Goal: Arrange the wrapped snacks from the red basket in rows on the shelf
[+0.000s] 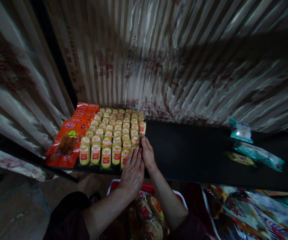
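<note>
Small yellow packaged cakes (pixel 106 156) in clear wrappers with orange-and-red labels stand upright in tight rows on a black shelf (pixel 183 150). At the front right corner of this block, my left hand (pixel 133 170) lies with fingers stretched out against the front packets, partly covering them. My right hand (pixel 148 154) rests along the block's right side, its fingers straight and pointing away from me. The two hands touch or nearly touch. Whatever lies under the palms is hidden.
Orange snack bags (pixel 67 143) lie overlapped left of the cakes. Teal snack packets (pixel 258 155) lie on the shelf's right part. Below stand a red basket with a white rim (pixel 181 198) holding wrapped cakes, and another container with larger bags (pixel 253 210). A pleated curtain (pixel 153 60) hangs behind.
</note>
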The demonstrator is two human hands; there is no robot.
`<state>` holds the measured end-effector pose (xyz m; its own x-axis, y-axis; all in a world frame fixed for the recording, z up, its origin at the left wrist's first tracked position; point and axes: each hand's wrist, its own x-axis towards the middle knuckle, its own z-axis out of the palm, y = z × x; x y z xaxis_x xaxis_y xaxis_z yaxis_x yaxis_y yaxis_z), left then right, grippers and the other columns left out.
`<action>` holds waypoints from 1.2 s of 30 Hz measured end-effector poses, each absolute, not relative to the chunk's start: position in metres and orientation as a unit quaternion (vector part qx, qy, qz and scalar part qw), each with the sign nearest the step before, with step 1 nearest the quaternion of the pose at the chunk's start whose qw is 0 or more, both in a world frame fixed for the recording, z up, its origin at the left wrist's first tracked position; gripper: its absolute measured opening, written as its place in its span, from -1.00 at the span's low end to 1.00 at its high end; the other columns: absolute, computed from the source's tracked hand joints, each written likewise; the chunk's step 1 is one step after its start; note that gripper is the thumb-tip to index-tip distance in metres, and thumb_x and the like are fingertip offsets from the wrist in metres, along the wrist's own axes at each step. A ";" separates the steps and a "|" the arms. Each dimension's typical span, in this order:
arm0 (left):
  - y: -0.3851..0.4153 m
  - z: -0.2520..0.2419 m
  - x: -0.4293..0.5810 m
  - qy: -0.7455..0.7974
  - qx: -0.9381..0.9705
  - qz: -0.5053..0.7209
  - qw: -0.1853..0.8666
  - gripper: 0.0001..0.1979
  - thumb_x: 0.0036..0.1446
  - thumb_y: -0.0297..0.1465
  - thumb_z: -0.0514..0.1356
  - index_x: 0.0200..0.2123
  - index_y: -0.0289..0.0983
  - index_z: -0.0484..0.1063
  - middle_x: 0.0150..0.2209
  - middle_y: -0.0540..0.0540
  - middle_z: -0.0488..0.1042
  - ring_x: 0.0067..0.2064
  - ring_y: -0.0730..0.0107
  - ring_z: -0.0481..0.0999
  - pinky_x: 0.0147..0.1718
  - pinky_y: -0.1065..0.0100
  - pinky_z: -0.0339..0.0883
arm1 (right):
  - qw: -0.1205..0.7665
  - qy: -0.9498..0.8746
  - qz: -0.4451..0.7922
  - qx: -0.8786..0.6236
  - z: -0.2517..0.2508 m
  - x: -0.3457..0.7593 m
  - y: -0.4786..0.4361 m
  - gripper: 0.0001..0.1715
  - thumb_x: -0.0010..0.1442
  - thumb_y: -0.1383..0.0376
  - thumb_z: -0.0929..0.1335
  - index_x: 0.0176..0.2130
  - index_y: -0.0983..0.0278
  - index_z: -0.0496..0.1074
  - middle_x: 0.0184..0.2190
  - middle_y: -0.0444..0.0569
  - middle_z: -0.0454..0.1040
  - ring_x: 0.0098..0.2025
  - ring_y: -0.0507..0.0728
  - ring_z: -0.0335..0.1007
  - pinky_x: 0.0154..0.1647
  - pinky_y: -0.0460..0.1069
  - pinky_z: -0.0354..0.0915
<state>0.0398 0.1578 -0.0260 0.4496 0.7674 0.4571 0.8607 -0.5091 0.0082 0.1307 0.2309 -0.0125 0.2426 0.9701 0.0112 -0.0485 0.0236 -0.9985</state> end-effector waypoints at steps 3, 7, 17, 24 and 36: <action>0.159 -0.028 0.038 -0.480 -0.846 -0.205 0.108 -0.60 0.25 -0.43 -0.01 0.11 -0.41 0.35 0.22 -0.27 0.28 0.31 0.17 0.15 0.27 0.11 0.11 | 0.575 -0.425 0.443 -0.541 -0.014 0.130 0.231 -0.37 0.11 -0.09 0.29 0.04 0.20 0.44 0.13 -0.05 0.41 0.22 0.16 0.24 0.28 0.10 0.12; 0.156 -0.029 0.037 -0.482 -0.845 -0.204 0.109 -0.58 0.24 -0.45 -0.04 0.13 -0.42 0.31 0.25 -0.28 0.24 0.32 0.19 0.12 0.29 0.07 0.07 | 0.589 -0.413 0.445 -0.533 -0.015 0.130 0.231 -0.34 0.11 -0.10 0.29 0.09 0.17 0.40 0.15 -0.07 0.39 0.23 0.16 0.24 0.30 0.12 0.08; 0.150 -0.025 0.036 -0.460 -0.835 -0.270 0.132 -0.59 0.20 -0.52 -0.04 0.10 -0.45 0.30 0.25 -0.32 0.22 0.33 0.07 0.09 0.24 0.02 0.16 | 0.591 -0.415 0.452 -0.524 -0.026 0.142 0.232 -0.30 0.16 -0.13 0.26 0.13 0.20 0.35 0.14 0.00 0.40 0.22 0.17 0.26 0.25 0.12 0.16; 0.138 -0.019 0.040 -0.426 -0.863 -0.267 0.052 -0.56 0.22 -0.42 -0.02 0.13 -0.47 0.30 0.27 -0.30 0.19 0.38 0.09 -0.10 0.30 0.03 0.01 | 0.626 -0.397 0.403 -0.536 -0.022 0.148 0.206 -0.35 0.15 -0.12 0.26 -0.02 0.28 0.45 0.07 0.11 0.45 0.11 0.20 0.36 0.18 0.14 0.20; 0.048 -0.007 0.053 -0.398 -0.857 -0.327 -0.015 -0.70 0.13 -0.39 0.04 -0.15 -0.39 0.47 -0.06 -0.26 0.51 0.11 0.12 0.38 0.12 0.14 0.25 | 0.668 -0.318 0.382 -0.554 -0.001 0.154 0.093 -0.49 0.16 -0.07 0.26 -0.27 0.29 0.49 -0.21 0.05 0.57 -0.14 0.16 0.48 -0.06 0.09 0.34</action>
<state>0.0528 0.0477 -0.0069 0.4693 0.6918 0.5488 0.6716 -0.6831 0.2868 0.1536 0.0933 -0.0011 0.5057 0.8627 0.0006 -0.1583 0.0935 -0.9829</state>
